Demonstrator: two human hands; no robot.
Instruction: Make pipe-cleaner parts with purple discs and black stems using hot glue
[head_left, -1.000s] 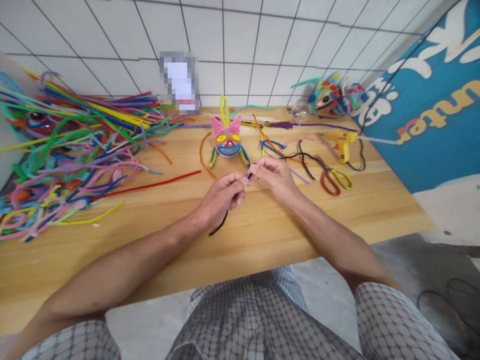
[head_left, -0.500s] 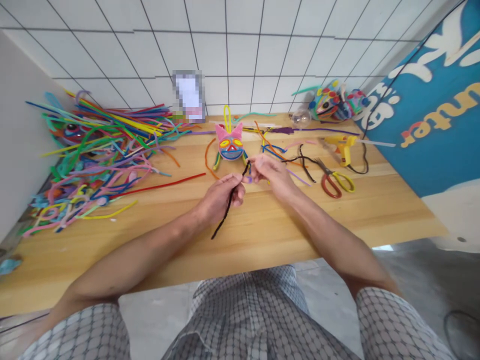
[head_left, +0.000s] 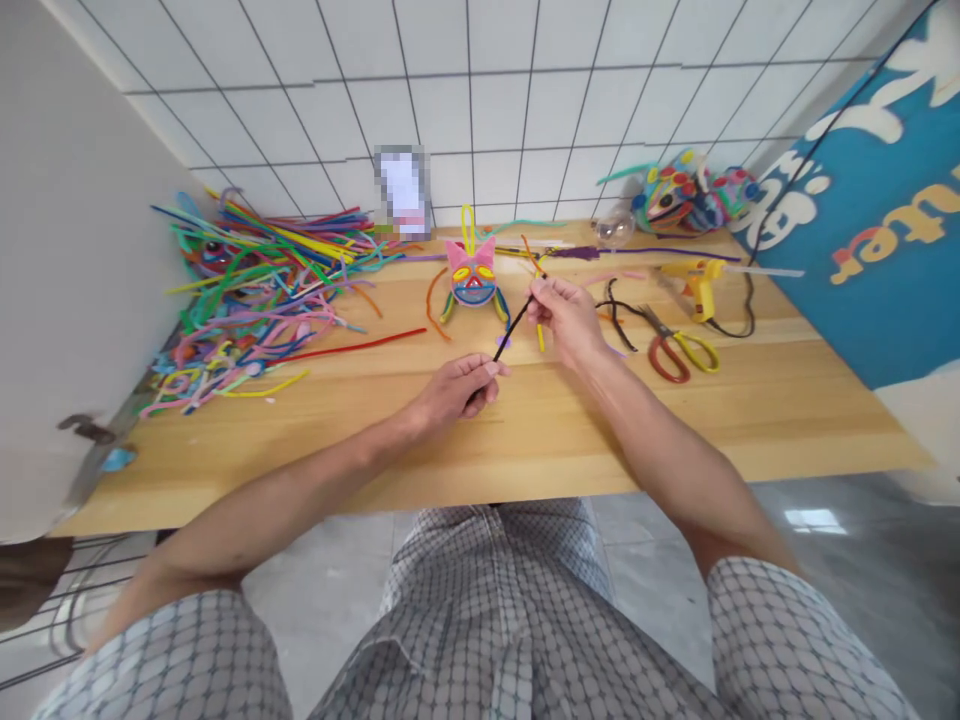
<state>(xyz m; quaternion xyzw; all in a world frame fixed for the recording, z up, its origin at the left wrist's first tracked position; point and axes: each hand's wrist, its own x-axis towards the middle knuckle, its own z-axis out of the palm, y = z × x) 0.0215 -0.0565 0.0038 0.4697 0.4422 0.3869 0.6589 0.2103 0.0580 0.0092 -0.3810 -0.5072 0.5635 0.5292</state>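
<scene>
A black pipe cleaner (head_left: 514, 326) is stretched straight between my two hands above the wooden table (head_left: 787, 400). My left hand (head_left: 459, 388) pinches its lower end, fingers closed. My right hand (head_left: 566, 312) pinches its upper end, a little higher and farther back. Just behind them stands a small pipe-cleaner cat face (head_left: 472, 281), pink with yellow eyes and a blue mouth, with a yellow loop on top.
A big heap of coloured pipe cleaners (head_left: 255, 290) covers the table's left part. Red-handled scissors (head_left: 671, 348) and a yellow glue gun (head_left: 697, 282) with its cord lie to the right. More finished figures (head_left: 686, 195) sit at the back right by a blue banner (head_left: 870, 230).
My hands have drawn apart, the right one rising and moving back, so the black pipe cleaner now runs taut between them. The view has shifted to the right.
</scene>
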